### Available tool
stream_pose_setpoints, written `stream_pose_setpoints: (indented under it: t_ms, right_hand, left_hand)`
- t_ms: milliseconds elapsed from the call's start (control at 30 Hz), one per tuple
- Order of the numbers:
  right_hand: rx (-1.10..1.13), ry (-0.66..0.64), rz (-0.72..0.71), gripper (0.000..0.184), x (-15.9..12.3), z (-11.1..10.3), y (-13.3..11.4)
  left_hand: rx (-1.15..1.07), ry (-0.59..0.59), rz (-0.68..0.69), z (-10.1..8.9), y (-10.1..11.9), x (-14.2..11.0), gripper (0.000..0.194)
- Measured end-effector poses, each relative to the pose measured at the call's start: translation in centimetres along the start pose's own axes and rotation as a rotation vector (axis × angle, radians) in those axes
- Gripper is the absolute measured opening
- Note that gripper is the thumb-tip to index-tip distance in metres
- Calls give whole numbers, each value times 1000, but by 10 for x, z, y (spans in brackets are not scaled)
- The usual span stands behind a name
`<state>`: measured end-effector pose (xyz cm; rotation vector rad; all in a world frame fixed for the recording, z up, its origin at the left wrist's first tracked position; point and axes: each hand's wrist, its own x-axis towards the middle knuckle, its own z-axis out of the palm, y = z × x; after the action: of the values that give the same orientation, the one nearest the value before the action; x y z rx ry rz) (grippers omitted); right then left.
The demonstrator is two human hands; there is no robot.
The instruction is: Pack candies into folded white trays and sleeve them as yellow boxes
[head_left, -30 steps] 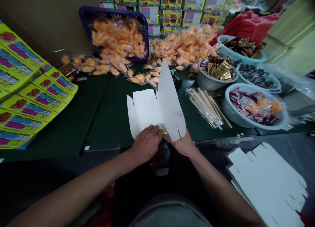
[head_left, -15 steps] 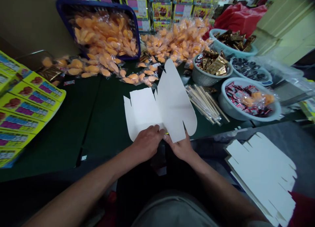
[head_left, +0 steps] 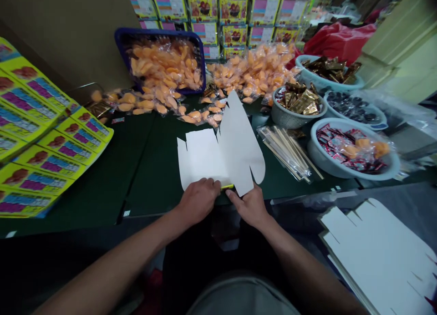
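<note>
Blanks (head_left: 378,256): stacked near right, white side up, below table level.
Left hand (head_left: 200,199): ours, fingers together and bent, clamped over the carton's near edge; thumb hidden.
Right hand (head_left: 251,208): ours, thumb apart, pointing at the yellow edge (head_left: 227,186); other fingers behind the raised right panel, their grip we cannot tell.
Carton (head_left: 205,151): one, at the table's (head_left: 153,174) near edge, centre, white inside up, partly folded.
Yellow cards (head_left: 51,146): left, printed.
Sticks (head_left: 287,151): bagged, right of the carton.
Bowl (head_left: 324,162): right, red packets within.
Basket (head_left: 203,64) and orange packets (head_left: 252,69): far centre.
Boxes (head_left: 234,10): stacked farthest.

Handling note: we judge it best to crease along the scored line, pressing evenly while steadying the raised panel, sparing the slits.

Change from the earlier frame: our left fingertips and right thumb stand farther apart, with more of the yellow edge exposed between them.
</note>
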<state>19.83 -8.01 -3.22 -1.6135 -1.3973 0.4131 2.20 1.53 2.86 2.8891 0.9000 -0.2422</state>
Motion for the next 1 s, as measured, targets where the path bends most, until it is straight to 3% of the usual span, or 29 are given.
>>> stream_pose_setpoints:
  t_ms: [267, 433, 600, 800, 1000]
  right_hand:
    - [100, -20, 45, 13, 6, -4, 6]
    - [86, -37, 80, 19, 7, -5, 5]
    - [75, -16, 69, 14, 7, -5, 4]
    - [115, -53, 85, 32, 9, -8, -1]
    - [103, -69, 68, 13, 10, -5, 5]
  left_hand:
    - [-123, -150, 13, -12, -8, 0, 54]
    - [-86, -177, 49, -10, -8, 2, 51]
    - [102, -124, -48, -7, -5, -8, 46]
    - [-17, -152, -59, -5, -13, -8, 36]
    - [-19, -81, -45, -21, 4, -2, 25]
